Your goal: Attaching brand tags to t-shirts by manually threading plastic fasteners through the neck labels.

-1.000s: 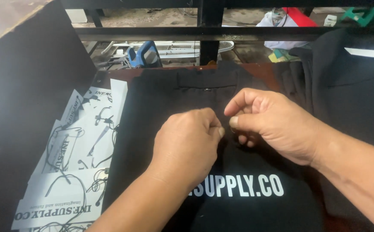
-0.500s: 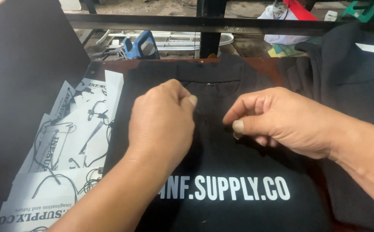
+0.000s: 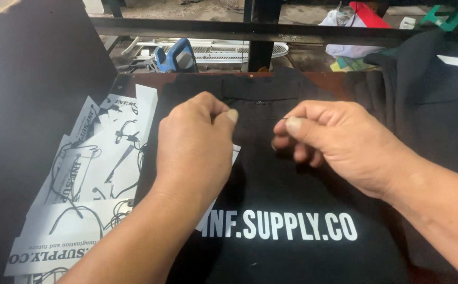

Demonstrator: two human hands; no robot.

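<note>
A black garment [image 3: 292, 173] with white printed lettering lies flat in front of me. My left hand [image 3: 197, 142] hovers over its upper middle, thumb and fingers pinched together. A white sheet piece [image 3: 235, 153] pokes out from under that hand and runs down beneath the wrist. My right hand [image 3: 339, 142] is a short way to the right, thumb and forefinger pinched on a thin dark thread [image 3: 283, 119] that sticks out at the thumb tip. Its other fingers curl onto the fabric.
White backing sheets with black line prints [image 3: 87, 179] lie piled to the left of the garment. A dark board [image 3: 24, 105] stands at far left. More black clothing [image 3: 429, 100] lies at right. A blue tool [image 3: 175, 55] and a black metal bar [image 3: 250, 32] are behind.
My hands were touching over the garment one second ago and have drawn apart, the left going left and up. The white sheet piece under my left hand has come into view.
</note>
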